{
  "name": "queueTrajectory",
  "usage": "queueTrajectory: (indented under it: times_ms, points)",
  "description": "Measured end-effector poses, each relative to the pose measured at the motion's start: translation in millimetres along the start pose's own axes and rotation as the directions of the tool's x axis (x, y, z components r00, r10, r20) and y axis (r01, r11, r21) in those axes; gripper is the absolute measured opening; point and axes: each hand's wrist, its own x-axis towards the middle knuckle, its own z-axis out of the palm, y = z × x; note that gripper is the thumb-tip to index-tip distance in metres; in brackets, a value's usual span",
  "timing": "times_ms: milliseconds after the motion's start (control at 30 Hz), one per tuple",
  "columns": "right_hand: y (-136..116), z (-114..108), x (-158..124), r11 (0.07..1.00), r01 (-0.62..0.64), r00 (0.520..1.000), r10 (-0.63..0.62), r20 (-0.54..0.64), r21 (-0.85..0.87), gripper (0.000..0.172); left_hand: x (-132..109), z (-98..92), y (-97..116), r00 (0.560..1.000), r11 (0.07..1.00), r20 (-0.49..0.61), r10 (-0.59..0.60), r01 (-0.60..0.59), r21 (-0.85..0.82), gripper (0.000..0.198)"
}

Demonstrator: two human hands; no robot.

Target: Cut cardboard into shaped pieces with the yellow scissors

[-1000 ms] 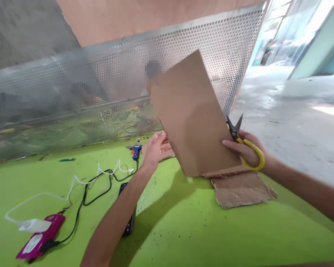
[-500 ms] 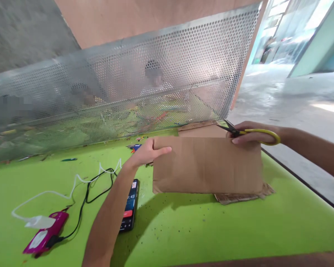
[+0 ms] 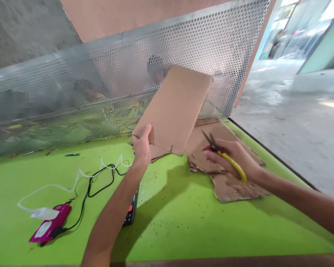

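My left hand (image 3: 142, 146) grips the lower left corner of a brown cardboard sheet (image 3: 174, 107) and holds it tilted up above the green table (image 3: 183, 222). My right hand (image 3: 235, 159) is closed round yellow-handled scissors (image 3: 224, 155), blades slightly apart and pointing up-left, just right of the sheet and apart from it. Below the right hand lie more cardboard pieces (image 3: 233, 185) flat on the table.
A perforated metal screen (image 3: 114, 81) stands along the table's far edge, with people dimly seen behind it. A phone (image 3: 129, 213) lies under my left forearm. Black and white cables (image 3: 94, 181) lead to a pink device (image 3: 48, 228) at left. Concrete floor lies to the right.
The cardboard sheet went from lying low and level between both hands to tilted up in my left hand alone. My right hand let go of it and dropped lower with the scissors.
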Motion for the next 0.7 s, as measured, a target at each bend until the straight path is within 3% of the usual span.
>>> queueTrajectory:
  times_ms: [67, 133, 200, 400, 500, 600, 633, 700]
  points:
    - [-11.3, 15.7, -2.4, 0.996, -0.006, 0.999, 0.002, 0.045, 0.090, 0.038, -8.4, 3.3, 3.5, 0.990, 0.992, 0.070, -0.125, 0.125, 0.000, 0.040]
    - [-19.0, 25.3, 2.0, 0.973, -0.094, 0.995, 0.087, 0.040, 0.209, 0.040, -16.3, 4.6, 7.0, 0.962, 0.977, 0.171, -0.213, 0.215, 0.009, 0.040]
    - [-20.4, 29.7, 10.7, 0.950, -0.164, 0.985, 0.170, 0.000, 0.266, 0.043, -23.1, 5.1, 9.0, 0.941, 0.970, 0.244, -0.234, 0.244, -0.009, 0.040]
    - [1.1, 32.7, 33.0, 0.885, -0.075, 0.961, 0.188, -0.205, 0.459, 0.036, -36.1, 6.3, 8.3, 0.901, 0.965, 0.371, -0.224, 0.259, -0.046, 0.047]
    - [4.6, 30.7, 34.3, 0.863, -0.005, 0.942, 0.174, -0.287, 0.506, 0.032, -34.8, 4.3, 10.1, 0.845, 0.952, 0.460, -0.273, 0.306, 0.003, 0.054]
    - [0.2, 25.9, 31.6, 0.882, 0.024, 0.932, 0.150, -0.329, 0.470, 0.032, -30.6, 2.2, 11.9, 0.746, 0.908, 0.529, -0.404, 0.395, 0.137, 0.063]
    - [-1.1, 24.6, 30.5, 0.897, 0.026, 0.932, 0.138, -0.334, 0.442, 0.032, -29.6, 2.2, 11.8, 0.740, 0.896, 0.512, -0.436, 0.411, 0.169, 0.064]
    - [-1.5, 23.3, 28.5, 0.929, 0.025, 0.939, 0.105, -0.328, 0.369, 0.029, -28.7, 3.4, 10.5, 0.800, 0.895, 0.404, -0.444, 0.416, 0.160, 0.060]
